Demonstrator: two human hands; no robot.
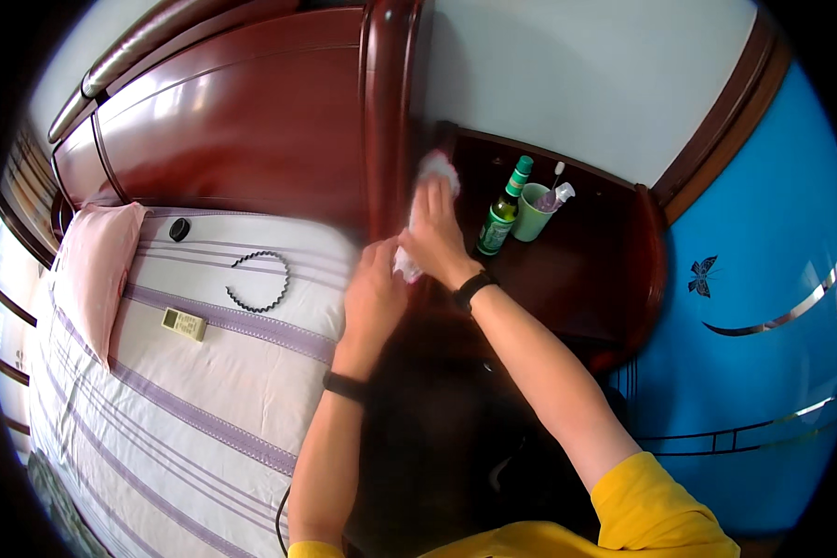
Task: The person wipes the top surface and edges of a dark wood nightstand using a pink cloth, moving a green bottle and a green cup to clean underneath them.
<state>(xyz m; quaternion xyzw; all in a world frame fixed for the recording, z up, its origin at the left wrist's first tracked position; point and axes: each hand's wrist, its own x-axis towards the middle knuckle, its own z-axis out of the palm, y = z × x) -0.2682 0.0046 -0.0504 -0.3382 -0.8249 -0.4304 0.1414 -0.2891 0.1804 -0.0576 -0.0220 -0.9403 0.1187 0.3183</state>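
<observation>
A white cloth with a pinkish-red edge lies against the dark red wood where the bed's headboard meets the nightstand. My right hand presses and holds it, fingers reaching up along the cloth. Beside it my left hand has its fingers closed at the cloth's lower end, close to my right thumb; its fingertips are partly hidden and slightly blurred. To the right of my right hand, a green glass bottle stands on the nightstand. Next to the bottle is a pale green cup holding a toothbrush and a pump-top tube.
Left of my hands is the bed with a striped sheet. On it lie a black wavy headband, a remote control, a small round black object and a pink pillow. A glossy blue panel rises at the right.
</observation>
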